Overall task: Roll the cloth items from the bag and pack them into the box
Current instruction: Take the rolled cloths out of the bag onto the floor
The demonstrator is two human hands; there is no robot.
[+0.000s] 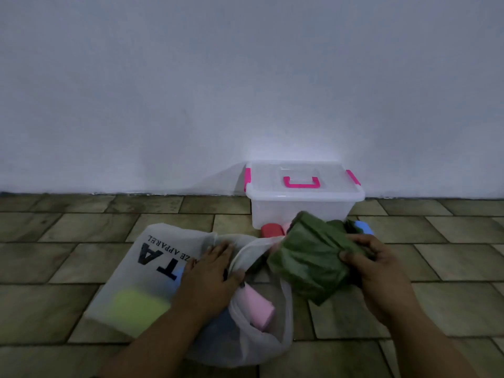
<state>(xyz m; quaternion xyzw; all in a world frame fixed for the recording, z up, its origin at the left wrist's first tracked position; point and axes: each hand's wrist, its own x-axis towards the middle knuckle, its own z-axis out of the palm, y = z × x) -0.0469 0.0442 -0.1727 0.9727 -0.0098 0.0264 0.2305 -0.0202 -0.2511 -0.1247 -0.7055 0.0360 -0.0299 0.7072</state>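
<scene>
One wide-angle camera, worn on the person's head, faces forward and down across the tiled floor (81,263) toward a white wall (245,77) straight ahead. The left hand (210,271) and right hand (379,268) sit close beneath the lens, low in frame; the wall fills the upper half.

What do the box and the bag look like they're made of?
Box: likely hard plastic, translucent and glossy; its inside shows dimly through the wall. Bag: seemingly thin non-woven fabric, matte, whitish; a yellow cloth shows blurred through it.
</scene>
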